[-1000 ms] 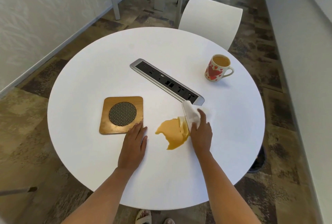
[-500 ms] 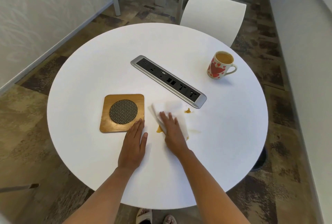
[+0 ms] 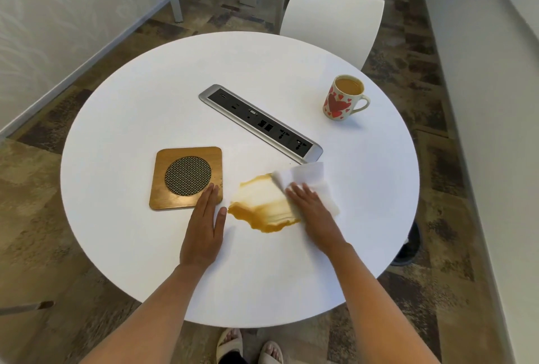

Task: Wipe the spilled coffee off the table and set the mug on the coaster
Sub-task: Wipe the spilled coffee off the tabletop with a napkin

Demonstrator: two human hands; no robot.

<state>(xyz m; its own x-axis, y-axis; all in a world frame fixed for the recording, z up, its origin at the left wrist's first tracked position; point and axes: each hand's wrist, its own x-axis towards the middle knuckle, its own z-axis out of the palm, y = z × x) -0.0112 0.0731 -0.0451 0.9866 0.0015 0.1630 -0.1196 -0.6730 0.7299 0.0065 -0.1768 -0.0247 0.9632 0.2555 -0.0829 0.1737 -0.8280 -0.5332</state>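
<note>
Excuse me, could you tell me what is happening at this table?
A person is wiping spilled coffee off the round white table. The right hand presses a paper towel flat at the spill's edge; the left hand rests flat beside the coaster. The heart-patterned mug, nearly full, is not on the coaster yet.

Table (image 3: 145, 247): coaster (image 3: 186, 177), mug (image 3: 344, 98), spill (image 3: 262, 206).

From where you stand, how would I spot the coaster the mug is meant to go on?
Start at the round white table and find the long silver socket strip across its middle. On the near left side of that strip lies the coaster, partly under the left hand's fingertips. It is the only wooden thing there: a flat square with a dark mesh circle in its centre.
</note>
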